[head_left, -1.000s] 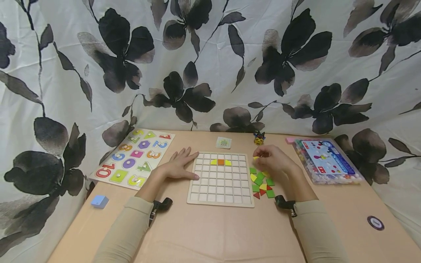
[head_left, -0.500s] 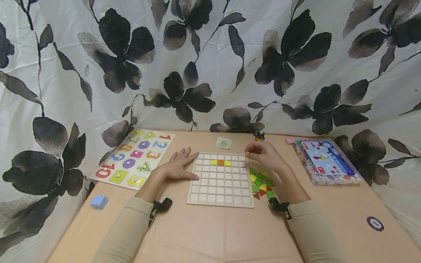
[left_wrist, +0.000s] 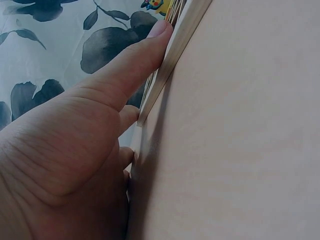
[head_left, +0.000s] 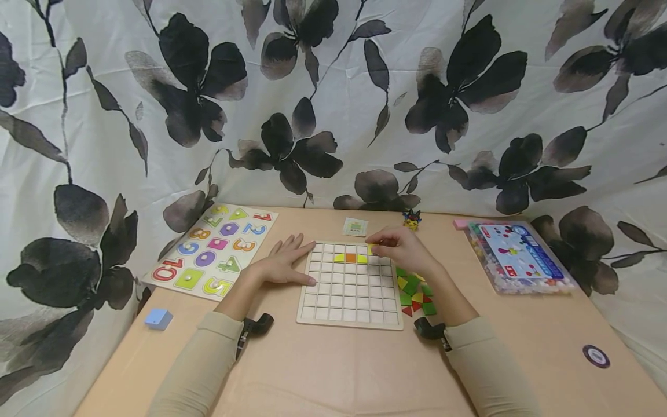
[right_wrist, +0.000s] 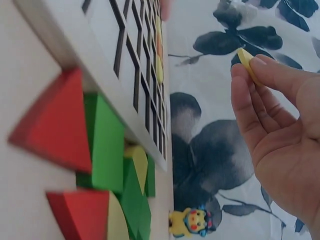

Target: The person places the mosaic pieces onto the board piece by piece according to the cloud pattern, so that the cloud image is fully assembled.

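Note:
A white gridded board (head_left: 336, 315) lies mid-table. Near its top, two yellow pieces flank an orange square (head_left: 351, 258) in one row. My left hand (head_left: 281, 263) lies with spread fingers along the board's left side; in the left wrist view its thumb (left_wrist: 142, 55) rests on the board's edge. Over the top right of the grid, my right hand (head_left: 406, 250) pinches a small yellow piece (right_wrist: 245, 61) between thumb and fingers. Loose green, red and yellow pieces are heaped beside the board's right edge, among them a red triangle (right_wrist: 60, 120) and a green square (right_wrist: 107, 145).
Behind the board lie a small patterned card (head_left: 355, 227) and a yellow-and-blue figurine (head_left: 411, 219). A number puzzle board (head_left: 172, 282) is at left, with a blue block (head_left: 158, 319) in front. At right are a clear plastic case (head_left: 516, 255) and a round disc (head_left: 596, 356).
My right hand has moved left from above the loose pieces to over the board's top right, carrying the yellow piece. The left hand has stayed in place.

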`<state>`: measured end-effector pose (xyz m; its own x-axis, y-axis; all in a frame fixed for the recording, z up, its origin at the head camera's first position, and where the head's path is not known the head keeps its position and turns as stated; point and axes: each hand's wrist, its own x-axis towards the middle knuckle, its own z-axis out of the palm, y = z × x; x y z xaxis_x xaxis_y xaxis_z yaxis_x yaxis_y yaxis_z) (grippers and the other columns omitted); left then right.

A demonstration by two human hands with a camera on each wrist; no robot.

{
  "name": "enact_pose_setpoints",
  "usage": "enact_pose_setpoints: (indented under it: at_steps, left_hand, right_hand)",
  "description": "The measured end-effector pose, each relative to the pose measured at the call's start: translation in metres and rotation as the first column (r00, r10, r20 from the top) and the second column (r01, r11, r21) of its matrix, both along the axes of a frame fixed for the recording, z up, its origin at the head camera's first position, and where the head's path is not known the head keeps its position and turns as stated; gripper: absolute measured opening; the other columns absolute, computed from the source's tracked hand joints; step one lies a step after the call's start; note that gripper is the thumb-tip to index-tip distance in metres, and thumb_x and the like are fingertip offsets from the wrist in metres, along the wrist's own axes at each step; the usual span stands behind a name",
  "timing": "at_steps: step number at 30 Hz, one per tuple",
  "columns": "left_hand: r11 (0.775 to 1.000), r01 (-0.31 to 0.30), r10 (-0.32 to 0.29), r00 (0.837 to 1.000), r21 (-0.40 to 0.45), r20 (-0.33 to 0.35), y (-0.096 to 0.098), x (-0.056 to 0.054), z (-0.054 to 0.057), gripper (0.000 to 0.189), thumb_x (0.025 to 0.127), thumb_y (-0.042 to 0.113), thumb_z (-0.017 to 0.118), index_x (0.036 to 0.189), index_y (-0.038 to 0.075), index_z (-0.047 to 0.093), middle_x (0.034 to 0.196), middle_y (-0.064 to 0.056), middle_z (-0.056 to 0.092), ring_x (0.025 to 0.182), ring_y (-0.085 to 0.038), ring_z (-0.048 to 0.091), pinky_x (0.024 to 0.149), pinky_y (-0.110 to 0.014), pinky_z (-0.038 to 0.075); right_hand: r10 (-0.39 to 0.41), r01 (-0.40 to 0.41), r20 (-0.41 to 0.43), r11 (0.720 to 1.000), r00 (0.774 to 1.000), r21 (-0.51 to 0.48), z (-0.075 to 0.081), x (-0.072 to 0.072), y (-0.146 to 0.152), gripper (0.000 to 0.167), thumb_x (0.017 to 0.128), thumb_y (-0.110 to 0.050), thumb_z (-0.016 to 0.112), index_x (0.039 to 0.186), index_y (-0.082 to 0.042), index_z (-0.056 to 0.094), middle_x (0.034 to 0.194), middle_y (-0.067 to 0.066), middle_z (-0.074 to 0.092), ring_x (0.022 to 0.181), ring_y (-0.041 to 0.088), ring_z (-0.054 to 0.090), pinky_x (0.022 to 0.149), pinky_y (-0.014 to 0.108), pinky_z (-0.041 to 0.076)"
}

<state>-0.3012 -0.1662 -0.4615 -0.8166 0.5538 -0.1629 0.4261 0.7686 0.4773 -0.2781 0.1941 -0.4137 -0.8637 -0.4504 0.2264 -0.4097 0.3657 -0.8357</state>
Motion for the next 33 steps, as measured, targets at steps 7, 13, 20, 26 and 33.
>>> enact_pose_setpoints:
  at_steps: [7,13,20,26,33]
  left_hand:
    - [1.000,-0.004,0.004,1.000,-0.001,0.006,0.001,0.001,0.001,0.111,0.081,0.073,0.073,0.168,0.026,0.021,0.176,-0.016,-0.002,0.163,-0.037,-0.008,0.130,-0.059,-0.007]
    - [1.000,0.000,0.000,1.000,-0.002,0.003,0.001,0.001,0.002,0.111,0.082,0.073,0.073,0.168,0.026,0.021,0.175,-0.017,-0.002,0.162,-0.039,-0.007,0.129,-0.060,-0.006]
    - [1.000,0.000,0.000,1.000,-0.015,0.001,0.000,0.000,0.001,0.112,0.081,0.076,0.071,0.168,0.028,0.020,0.176,-0.016,-0.003,0.163,-0.037,-0.009,0.130,-0.059,-0.007]
    - [1.000,0.009,-0.009,1.000,-0.023,-0.012,0.000,-0.001,-0.001,0.112,0.081,0.077,0.070,0.168,0.027,0.021,0.176,-0.017,-0.003,0.163,-0.037,-0.008,0.130,-0.059,-0.007]
    - [1.000,0.006,-0.007,1.000,-0.011,-0.005,0.000,0.000,-0.001,0.111,0.082,0.075,0.071,0.168,0.025,0.021,0.176,-0.017,-0.002,0.163,-0.037,-0.008,0.130,-0.058,-0.007]
  right_hand:
    - [0.050,-0.050,0.017,0.999,0.999,-0.009,-0.003,-0.001,-0.014,0.024,0.094,0.003,0.072,0.117,-0.002,0.077,0.113,0.017,0.074,0.095,0.026,0.074,0.082,0.029,0.064]
    - [0.052,-0.053,0.032,0.997,0.998,0.048,-0.007,-0.002,-0.026,0.024,0.093,0.000,0.075,0.117,-0.002,0.075,0.113,0.013,0.073,0.101,0.025,0.068,0.085,0.025,0.060]
    - [0.088,-0.089,0.016,0.993,0.996,0.076,-0.010,-0.002,-0.039,0.025,0.094,0.002,0.073,0.118,-0.003,0.078,0.116,0.011,0.077,0.101,0.023,0.071,0.085,0.023,0.059]
    - [0.107,-0.104,-0.018,0.988,0.994,0.117,-0.009,-0.004,-0.048,0.023,0.094,0.003,0.071,0.114,-0.004,0.080,0.111,0.009,0.079,0.086,0.016,0.067,0.074,0.023,0.055]
    - [0.135,-0.122,-0.049,0.970,0.990,0.208,-0.008,-0.009,-0.059,0.016,0.090,0.002,0.074,0.105,-0.004,0.076,0.097,0.004,0.074,0.082,0.015,0.064,0.074,0.026,0.054]
